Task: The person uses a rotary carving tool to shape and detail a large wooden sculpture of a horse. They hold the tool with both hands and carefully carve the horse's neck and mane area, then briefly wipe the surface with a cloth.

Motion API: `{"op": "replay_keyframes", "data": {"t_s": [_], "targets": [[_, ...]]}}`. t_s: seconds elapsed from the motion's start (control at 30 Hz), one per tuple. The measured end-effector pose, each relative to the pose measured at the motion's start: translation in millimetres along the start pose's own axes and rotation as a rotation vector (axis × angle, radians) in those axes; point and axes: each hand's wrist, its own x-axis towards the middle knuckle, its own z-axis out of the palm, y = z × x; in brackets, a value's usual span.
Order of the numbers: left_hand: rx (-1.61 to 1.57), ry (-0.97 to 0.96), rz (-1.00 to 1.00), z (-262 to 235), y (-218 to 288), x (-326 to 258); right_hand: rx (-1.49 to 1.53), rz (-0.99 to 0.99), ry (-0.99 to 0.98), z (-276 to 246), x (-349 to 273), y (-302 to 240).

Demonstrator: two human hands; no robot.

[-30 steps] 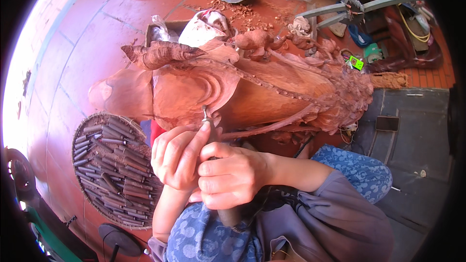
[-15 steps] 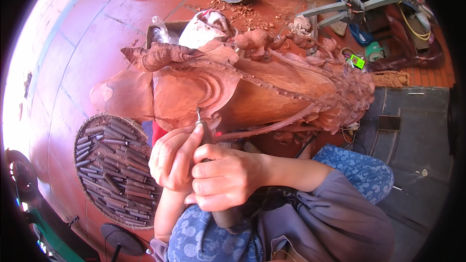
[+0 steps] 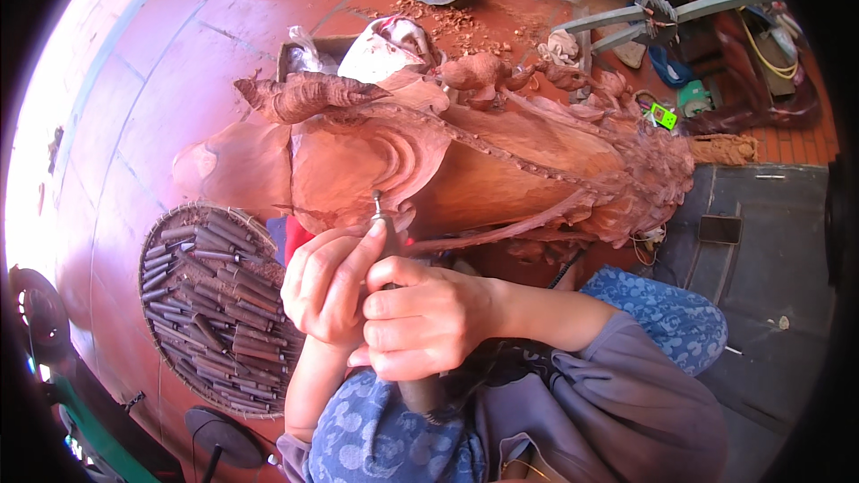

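My right hand (image 3: 429,315) wraps round the dark cylindrical body of a rotary grinder (image 3: 419,396). Nearer its front end, the fingers of my left hand (image 3: 324,291) pinch the narrow neck. A thin metal shank with a small round burr (image 3: 377,195) sticks out ahead of the fingers. The burr is over a large reddish-brown wood carving (image 3: 528,170) lying across the floor, near its stepped, curved folds; whether it touches the wood I cannot tell. Part of the grinder is hidden behind my hands.
Left of me, a round woven basket (image 3: 154,322) holds many dark-handled carving tools. Beyond the carving are a white cloth bundle (image 3: 380,49), wood shavings (image 3: 447,40) and a grey metal frame (image 3: 716,4). A bright green device (image 3: 663,116) sits by the carving's right end.
The whole scene has shifted slightly to the right in the picture. My hands keep the same grip on the grinder, its burr still by the carving's curved folds.
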Motion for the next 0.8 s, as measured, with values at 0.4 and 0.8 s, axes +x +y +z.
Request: {"op": "replay_keyframes", "data": {"t_s": [0.4, 0.8], "targets": [[0.005, 0.075, 0.153, -9, 2, -4, -0.125, -0.009, 0.139, -9, -2, -13], [0.035, -0.129, 0.256, -5, 11, 11, -0.362, 0.424, -0.007, -68, -15, -20]]}}
